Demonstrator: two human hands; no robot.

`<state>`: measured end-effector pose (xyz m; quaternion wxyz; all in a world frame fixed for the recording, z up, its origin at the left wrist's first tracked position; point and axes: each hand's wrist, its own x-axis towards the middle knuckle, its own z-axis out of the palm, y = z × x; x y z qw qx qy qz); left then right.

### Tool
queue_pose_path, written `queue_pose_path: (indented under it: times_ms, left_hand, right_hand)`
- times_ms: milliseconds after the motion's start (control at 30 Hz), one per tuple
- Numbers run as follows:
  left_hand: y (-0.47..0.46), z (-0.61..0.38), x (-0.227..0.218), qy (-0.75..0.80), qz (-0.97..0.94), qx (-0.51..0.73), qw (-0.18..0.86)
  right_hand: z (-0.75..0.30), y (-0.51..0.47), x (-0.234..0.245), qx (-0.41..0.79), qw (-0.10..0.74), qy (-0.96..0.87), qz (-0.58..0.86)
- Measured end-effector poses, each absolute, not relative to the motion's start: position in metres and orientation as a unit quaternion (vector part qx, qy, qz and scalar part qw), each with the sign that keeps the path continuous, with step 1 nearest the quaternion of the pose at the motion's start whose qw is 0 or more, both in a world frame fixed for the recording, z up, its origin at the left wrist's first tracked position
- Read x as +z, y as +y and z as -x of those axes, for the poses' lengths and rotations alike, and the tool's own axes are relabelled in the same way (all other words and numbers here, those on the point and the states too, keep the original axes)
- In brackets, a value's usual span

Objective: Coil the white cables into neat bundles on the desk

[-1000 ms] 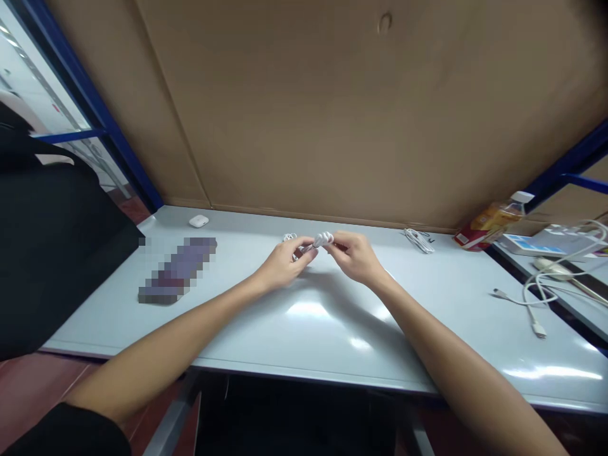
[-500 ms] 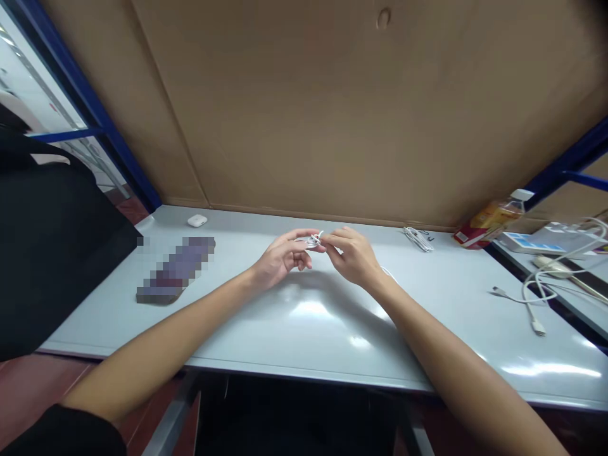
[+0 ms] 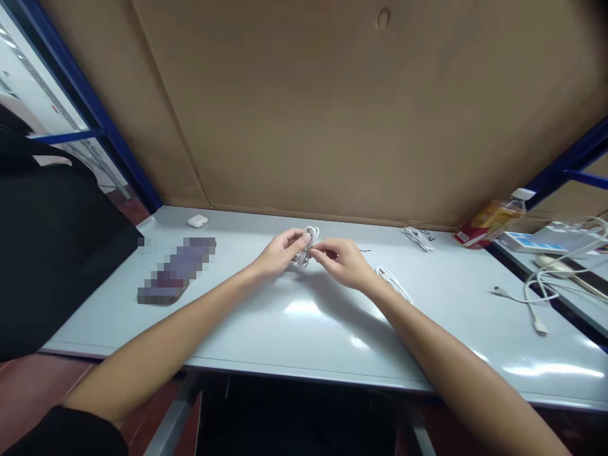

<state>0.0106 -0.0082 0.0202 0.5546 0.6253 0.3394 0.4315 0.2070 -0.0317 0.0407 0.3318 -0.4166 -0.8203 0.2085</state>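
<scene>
Although the white cable [image 3: 311,234] is already in small loops, I see them spread out around a tight middle. It is between both hands, near the middle of the table [image 3: 256,329]. The left hand [image 3: 278,254] grips the loops, thumb in front. The right hand [image 3: 342,262] pinches their side; I can't tell if a tie is in that pinch too. Two more cables are looped: a back bundle [image 3: 418,239] near the cardboard [image 3: 304,126], and a front coil [image 3: 392,282] that the right forearm may partly hide. A long cord [image 3: 539,327] lies loose at the right. I can't find the held cable's ends. A thin dark bit [image 3: 365,251] behind the right hand is too small to name.
</scene>
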Motion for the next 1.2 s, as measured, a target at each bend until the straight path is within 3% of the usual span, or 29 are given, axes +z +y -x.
queue_pose_path:
  times_ms: [100,200,400,733,1200]
  left_hand:
    - [-0.008,-0.009,0.019,0.340,-0.644,0.415,0.545]
    - [-0.009,-0.010,0.019,0.357,-0.617,0.423,0.559]
    - [-0.013,-0.013,0.025,0.350,-0.499,0.419,0.673]
    - [-0.010,-0.007,0.029,0.271,-0.385,0.362,0.804]
    - [-0.015,-0.012,0.029,0.234,-0.375,0.445,0.779]
  right_hand:
    - [-0.210,-0.029,0.039,0.198,0.336,-0.815,0.428]
    - [-0.214,-0.024,0.032,0.093,0.345,-0.846,0.396]
    - [-0.219,-0.015,0.023,-0.059,0.356,-0.873,0.329]
    - [-0.226,-0.007,0.023,0.027,0.373,-0.864,0.338]
    - [-0.224,-0.014,0.032,0.180,0.364,-0.840,0.359]
